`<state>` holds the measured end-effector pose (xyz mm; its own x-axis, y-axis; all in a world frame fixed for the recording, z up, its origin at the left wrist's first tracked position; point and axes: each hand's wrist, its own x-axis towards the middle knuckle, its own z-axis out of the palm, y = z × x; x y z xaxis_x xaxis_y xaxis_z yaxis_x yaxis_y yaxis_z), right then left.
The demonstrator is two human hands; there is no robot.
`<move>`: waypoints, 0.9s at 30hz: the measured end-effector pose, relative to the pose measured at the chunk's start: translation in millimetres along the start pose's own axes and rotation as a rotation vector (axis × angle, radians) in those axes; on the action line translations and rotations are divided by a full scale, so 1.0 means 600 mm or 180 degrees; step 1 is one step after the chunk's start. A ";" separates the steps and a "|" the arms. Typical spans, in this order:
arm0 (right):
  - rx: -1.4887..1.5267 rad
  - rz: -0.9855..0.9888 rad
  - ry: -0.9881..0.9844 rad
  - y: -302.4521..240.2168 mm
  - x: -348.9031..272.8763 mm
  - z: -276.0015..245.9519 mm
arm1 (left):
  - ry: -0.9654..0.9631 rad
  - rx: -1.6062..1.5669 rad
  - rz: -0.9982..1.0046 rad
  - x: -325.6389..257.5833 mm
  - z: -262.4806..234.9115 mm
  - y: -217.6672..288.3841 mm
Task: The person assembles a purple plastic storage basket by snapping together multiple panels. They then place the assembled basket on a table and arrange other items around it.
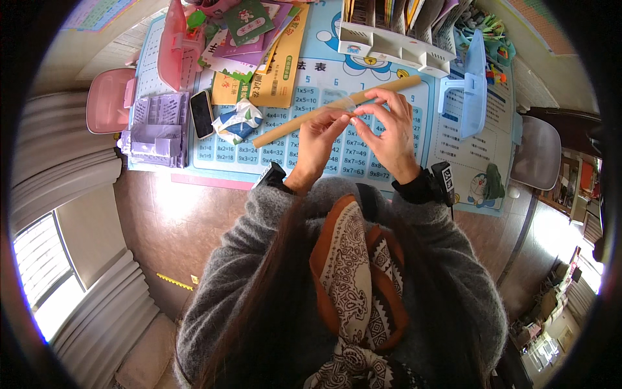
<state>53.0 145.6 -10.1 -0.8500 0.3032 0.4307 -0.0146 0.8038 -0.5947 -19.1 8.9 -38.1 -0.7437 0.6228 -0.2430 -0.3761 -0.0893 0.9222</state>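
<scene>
A person in a fuzzy grey sweater stands or sits (it cannot be told which) at a table spread with a light blue mat (311, 170) printed with a grid of sums. The 2 bare hands meet over the middle of it. The left hand (316, 139) is curled, its thumb and forefinger drawn in toward the tips; the right hand (392, 129) bends its thumb and forefinger toward the same spot, its other fingers loosely arched. Whether the fingertips pinch anything cannot be told, as the spot is too small. Just beyond them a long tan tube (289, 129) lies slantwise across the mat, its near end to the left and its far end to the right, with a patch of clear film (339, 102) against its middle. To the left of the tube are a crumpled white, blue and green wrapper (238, 122), a black phone (202, 115) and a purple crate (155, 133). Behind these, booklets (249, 23) overlap a yellow-brown folder (280, 78) beside a pink plastic stand (171, 48). On the far side stands a white organizer (395, 48), with a blue plastic stand (474, 84) to its right.
</scene>
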 end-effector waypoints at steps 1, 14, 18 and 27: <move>-0.0024 -0.0018 0.0005 0.000 0.000 0.001 | -0.0038 -0.0172 0.0018 -0.001 -0.001 0.001; 0.0206 0.0273 -0.0013 -0.010 0.004 0.010 | 0.0473 0.2265 0.2198 0.003 -0.002 -0.002; 0.0350 0.0349 -0.0018 -0.009 0.003 0.012 | 0.0566 0.2364 0.2442 0.004 -0.001 0.000; 0.0800 0.0684 0.0059 -0.010 0.008 0.021 | 0.0749 0.2644 0.2785 0.006 0.002 0.000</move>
<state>42.2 136.1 -12.9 -0.8381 0.4632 0.2882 0.0325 0.5698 -0.8211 -21.3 12.1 -38.4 -0.6826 0.4386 0.5845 0.7015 0.1691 0.6923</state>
